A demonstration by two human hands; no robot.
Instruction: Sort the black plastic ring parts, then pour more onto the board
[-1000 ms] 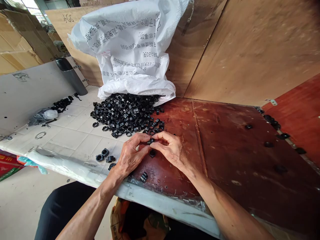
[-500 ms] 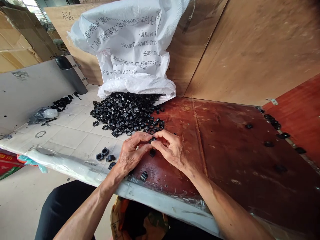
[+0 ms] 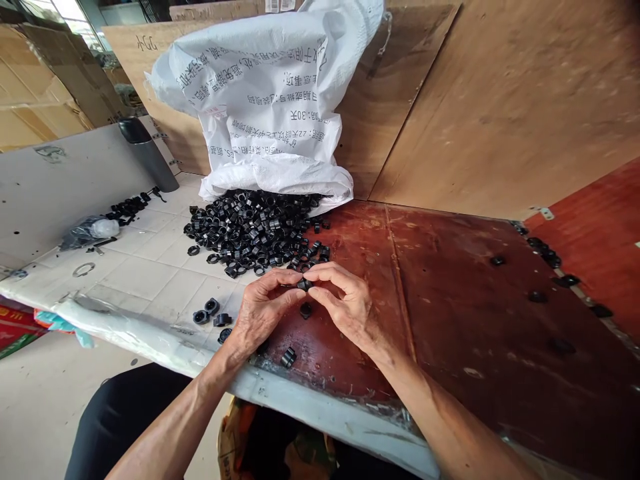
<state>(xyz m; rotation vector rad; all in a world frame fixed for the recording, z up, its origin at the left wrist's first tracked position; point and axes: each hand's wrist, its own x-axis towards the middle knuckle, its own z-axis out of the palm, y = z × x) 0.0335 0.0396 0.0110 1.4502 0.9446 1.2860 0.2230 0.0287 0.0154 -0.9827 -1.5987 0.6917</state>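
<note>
Held part: a small black piece [image 3: 304,285] pinched at the meeting point of both hands, above the red-brown board [image 3: 450,300] and on the near side of the heap.
Its direction: hard to read (fingertips hide both ends), so I cannot tell which way it points or how its long axis runs.
Left hand [image 3: 263,307]: thumb and forefinger close on the part from the left, fingers bent.
Right hand [image 3: 347,303]: thumb and forefinger close on it from the right, mirroring the left.
Piece just below the hands: another black part [image 3: 305,311] on the board, between the two thumbs and the near edge.
Piece near the edge: a ribbed black part [image 3: 289,357] lying aslant on the board.
Left group: several black rings [image 3: 212,307] close together on the pale tiled surface [image 3: 155,287], beside the left wrist.
Heap: many black rings [image 3: 250,230], facing every which way, at the mouth of a white printed sack [image 3: 265,100].
</note>
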